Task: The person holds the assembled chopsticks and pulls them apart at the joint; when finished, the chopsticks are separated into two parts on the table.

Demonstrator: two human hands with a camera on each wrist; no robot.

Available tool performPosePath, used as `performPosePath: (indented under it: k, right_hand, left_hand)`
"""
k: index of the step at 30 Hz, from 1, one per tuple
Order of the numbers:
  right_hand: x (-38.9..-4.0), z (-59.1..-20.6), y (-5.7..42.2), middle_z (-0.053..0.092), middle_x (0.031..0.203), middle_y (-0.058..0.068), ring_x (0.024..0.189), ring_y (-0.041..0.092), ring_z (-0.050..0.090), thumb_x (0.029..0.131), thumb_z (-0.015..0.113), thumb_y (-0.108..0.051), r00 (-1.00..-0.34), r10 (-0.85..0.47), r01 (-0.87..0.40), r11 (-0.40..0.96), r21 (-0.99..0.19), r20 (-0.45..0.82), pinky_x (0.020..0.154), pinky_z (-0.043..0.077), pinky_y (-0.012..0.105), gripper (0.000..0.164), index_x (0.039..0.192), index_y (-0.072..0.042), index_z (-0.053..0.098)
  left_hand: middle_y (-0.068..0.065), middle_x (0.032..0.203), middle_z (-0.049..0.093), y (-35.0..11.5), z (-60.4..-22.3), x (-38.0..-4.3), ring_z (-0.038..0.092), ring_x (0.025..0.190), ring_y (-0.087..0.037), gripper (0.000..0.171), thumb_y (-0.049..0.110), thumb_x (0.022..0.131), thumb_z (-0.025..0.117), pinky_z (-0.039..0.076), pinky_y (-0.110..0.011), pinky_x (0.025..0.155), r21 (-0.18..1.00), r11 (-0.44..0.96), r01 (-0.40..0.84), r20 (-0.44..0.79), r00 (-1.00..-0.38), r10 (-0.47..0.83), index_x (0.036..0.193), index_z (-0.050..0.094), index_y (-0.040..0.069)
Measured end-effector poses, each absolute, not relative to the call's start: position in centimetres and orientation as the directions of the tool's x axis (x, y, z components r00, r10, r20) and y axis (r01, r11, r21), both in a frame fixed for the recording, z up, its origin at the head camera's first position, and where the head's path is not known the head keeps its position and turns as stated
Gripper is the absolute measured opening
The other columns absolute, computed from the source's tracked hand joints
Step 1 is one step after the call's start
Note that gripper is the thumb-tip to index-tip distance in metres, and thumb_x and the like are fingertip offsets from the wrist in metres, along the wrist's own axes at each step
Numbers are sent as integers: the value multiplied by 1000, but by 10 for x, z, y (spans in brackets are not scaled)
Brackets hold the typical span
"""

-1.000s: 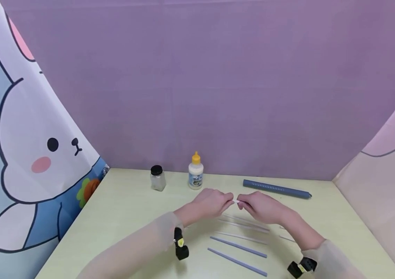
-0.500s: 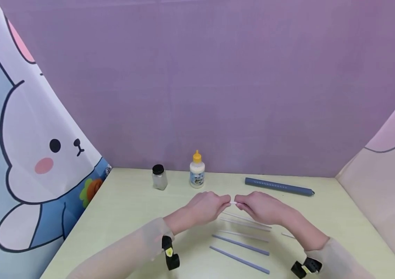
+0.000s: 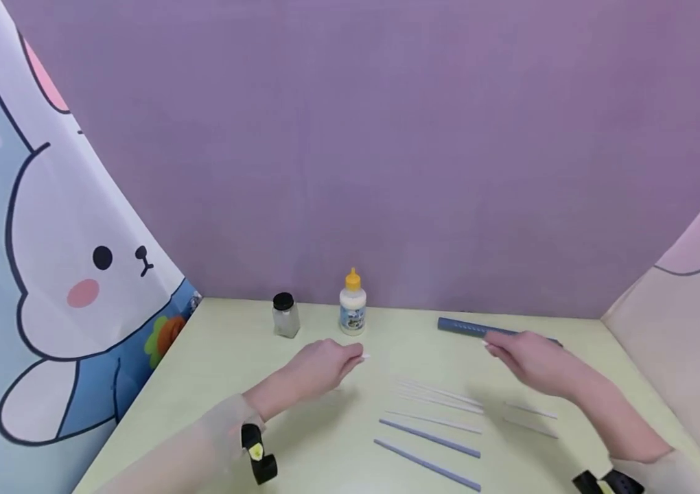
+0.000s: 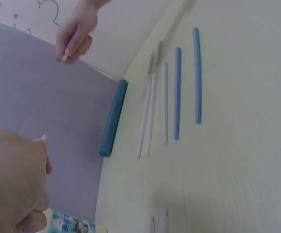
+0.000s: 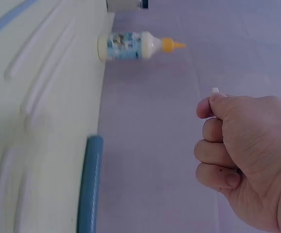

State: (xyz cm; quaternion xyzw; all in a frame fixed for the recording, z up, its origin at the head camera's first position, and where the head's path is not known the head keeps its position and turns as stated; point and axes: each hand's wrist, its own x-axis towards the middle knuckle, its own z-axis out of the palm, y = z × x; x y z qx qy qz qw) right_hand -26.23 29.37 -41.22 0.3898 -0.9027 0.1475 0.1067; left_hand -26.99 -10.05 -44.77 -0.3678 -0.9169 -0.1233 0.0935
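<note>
Raised above the table, my left hand point(image 3: 322, 367) pinches a short piece of thin white stick point(image 3: 366, 356) between thumb and forefinger; only its tip shows. My right hand point(image 3: 532, 360) is held well apart to the right, in front of the dark blue tube point(image 3: 467, 327). It pinches another white stick piece point(image 5: 215, 90), mostly hidden in the fingers, with the other fingers curled in. Below, between the hands, lie several long white sticks point(image 3: 433, 418) and two lilac-blue sticks point(image 3: 430, 438), roughly parallel.
A glue bottle point(image 3: 353, 305) with a yellow nozzle and a black-lidded jar point(image 3: 286, 319) stand at the table's back edge. Short white pieces point(image 3: 530, 428) lie at the right, and further short pieces point(image 4: 165, 222) show beneath my left hand. A purple cloth point(image 3: 350, 151) hangs behind.
My hands were close together on one white stick. They have moved apart, left hand leftward and right hand rightward, each now with a white piece in its pinch.
</note>
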Motion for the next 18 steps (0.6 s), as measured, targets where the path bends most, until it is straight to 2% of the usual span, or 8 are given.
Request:
performPosePath:
  k: [4, 7, 12, 15, 18]
  right_hand:
    - [-256, -415, 310, 21, 74, -22, 61, -10, 21, 106, 60, -3, -687, -657, -725, 651, -227, 309, 59, 32, 18, 33, 86, -24, 44]
    - [-254, -418, 317, 22, 74, -23, 62, -10, 22, 106, 61, -4, -685, -661, -726, 650, -224, 306, 60, 33, 18, 35, 84, -25, 44]
    - [-251, -427, 330, 40, 77, -26, 67, -11, 36, 102, 65, -1, -652, -675, -751, 635, -180, 345, 63, 38, 19, 33, 88, -28, 53]
    - [-248, -434, 338, 55, 88, -23, 77, -11, 46, 98, 68, 4, -636, -677, -762, 627, -161, 371, 64, 45, 19, 31, 95, -26, 63]
    - [-244, -442, 347, 55, 95, -16, 78, -12, 45, 93, 69, 10, -634, -667, -762, 626, -166, 391, 63, 44, 17, 31, 103, -19, 72]
  left_hand:
    - [10, 63, 37, -118, -450, -267, 39, 55, -5, 22, 22, 109, 61, 35, -21, 53, 186, 681, 708, 287, -702, 652, 88, 57, 15]
    - [12, 63, 37, -127, -449, -267, 39, 56, -3, 23, 21, 109, 61, 35, -20, 53, 207, 675, 708, 291, -703, 649, 87, 57, 16]
    - [11, 65, 39, -140, -450, -267, 40, 59, -2, 26, 21, 110, 59, 38, -20, 57, 224, 665, 713, 282, -700, 656, 84, 55, 18]
    - [10, 72, 47, -146, -454, -267, 43, 65, -2, 24, 17, 110, 57, 42, -21, 62, 266, 654, 708, 266, -707, 656, 86, 60, 16]
    - [8, 85, 56, -153, -460, -265, 46, 73, -1, 21, 12, 109, 56, 46, -20, 67, 330, 648, 687, 232, -724, 649, 95, 70, 14]
